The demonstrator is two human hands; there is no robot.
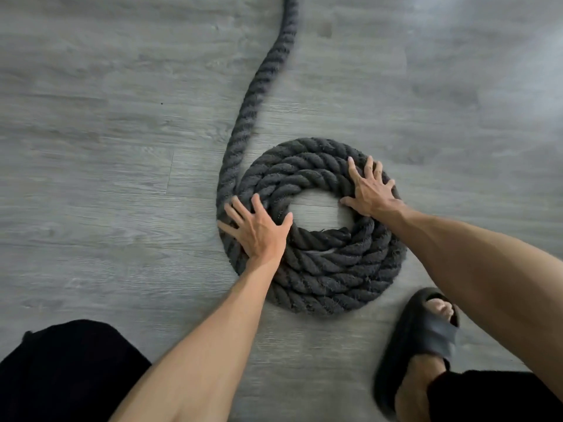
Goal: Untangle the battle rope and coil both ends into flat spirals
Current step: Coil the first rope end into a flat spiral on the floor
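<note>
A thick dark grey battle rope lies coiled in a flat spiral [329,269] on the floor, with several turns around a bare middle. Its free length [253,95] runs from the coil's left side up and out of the top of the view. My left hand [259,229] lies flat on the coil's left side, fingers spread. My right hand [370,190] presses flat on the coil's upper right, fingers spread too. Neither hand grips the rope. The rope's inner end [341,232] shows at the bottom of the middle hole.
The floor is grey wood-look plank [106,166]. My right foot in a black slide sandal [420,339] stands just below and right of the coil. My left knee in black cloth [64,367] fills the bottom left corner.
</note>
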